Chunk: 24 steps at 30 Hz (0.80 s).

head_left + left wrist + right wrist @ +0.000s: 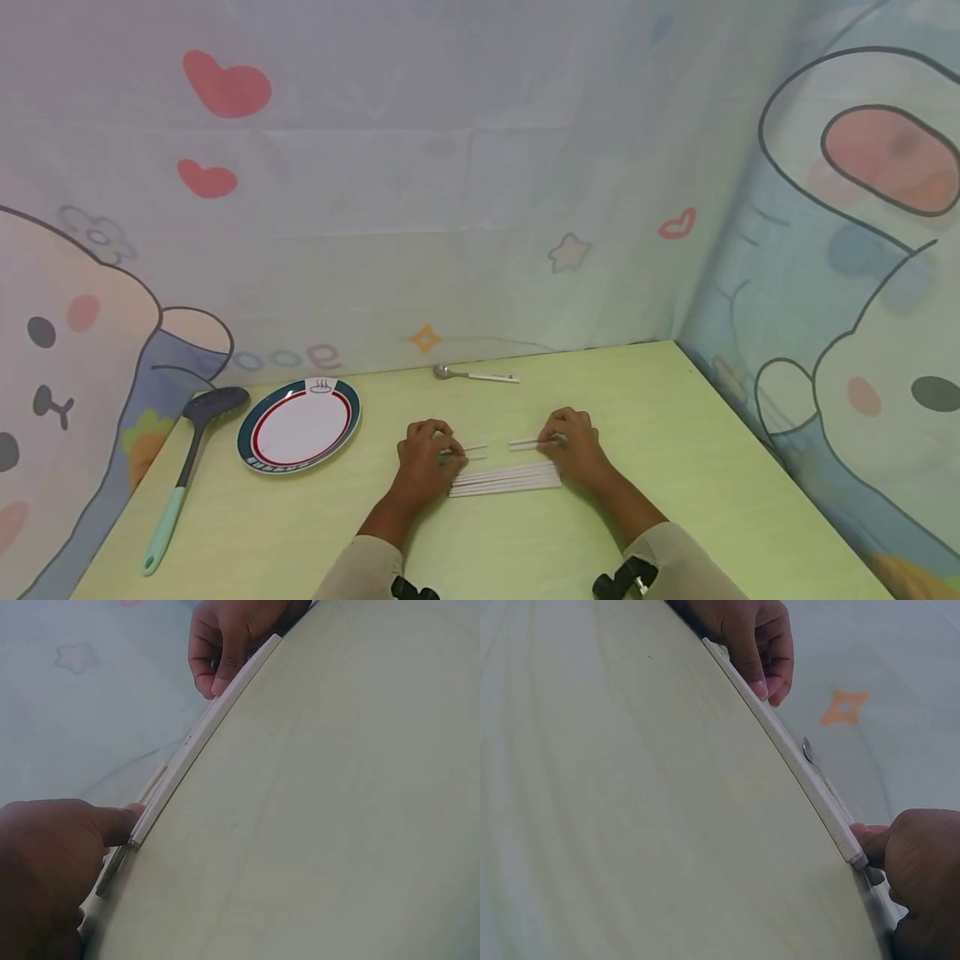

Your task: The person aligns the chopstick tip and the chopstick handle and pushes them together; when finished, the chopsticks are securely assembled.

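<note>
A row of long white sticks lies side by side on the table between the hands. Behind the row, my left hand pinches thin pale sticks whose ends point right. My right hand pinches similar sticks, their ends pointing left across a gap. Grey, metal-looking parts show by the fingers of both hands; their exact kind is hidden. In the left wrist view the white row appears edge-on, with the left thumb near its end. The right wrist view shows the row running between the hands.
A white plate with a dark green rim and red ring stands at the left. Beside it lies a black ladle with a mint handle. A small spoon with a white handle rests near the back wall. Printed cloth surrounds the table.
</note>
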Each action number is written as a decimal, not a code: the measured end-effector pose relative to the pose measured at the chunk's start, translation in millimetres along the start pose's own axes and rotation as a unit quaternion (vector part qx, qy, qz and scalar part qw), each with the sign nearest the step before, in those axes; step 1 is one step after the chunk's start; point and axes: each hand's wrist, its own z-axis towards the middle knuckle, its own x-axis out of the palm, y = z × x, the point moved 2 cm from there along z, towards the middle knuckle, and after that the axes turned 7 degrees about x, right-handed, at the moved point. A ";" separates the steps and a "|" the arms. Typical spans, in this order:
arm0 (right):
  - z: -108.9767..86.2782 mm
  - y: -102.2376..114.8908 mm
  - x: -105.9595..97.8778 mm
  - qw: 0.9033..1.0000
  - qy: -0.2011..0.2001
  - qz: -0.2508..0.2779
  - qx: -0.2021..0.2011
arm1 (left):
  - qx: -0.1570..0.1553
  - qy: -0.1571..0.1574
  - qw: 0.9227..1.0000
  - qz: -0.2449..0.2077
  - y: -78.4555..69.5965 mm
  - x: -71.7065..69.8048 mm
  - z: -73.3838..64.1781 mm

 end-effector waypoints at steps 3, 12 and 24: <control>0.1 -1.3 1.2 1.000 -0.004 -0.006 -0.016 | -0.002 0.007 1.000 0.005 0.0 1.1 0.7; -6.1 6.8 5.1 0.997 -0.030 -0.013 -0.074 | 0.021 0.016 1.000 -0.007 -4.2 0.3 3.2; -12.7 18.1 9.0 0.995 -0.021 -0.016 -0.095 | 0.044 0.007 0.999 -0.005 -13.3 -3.9 1.6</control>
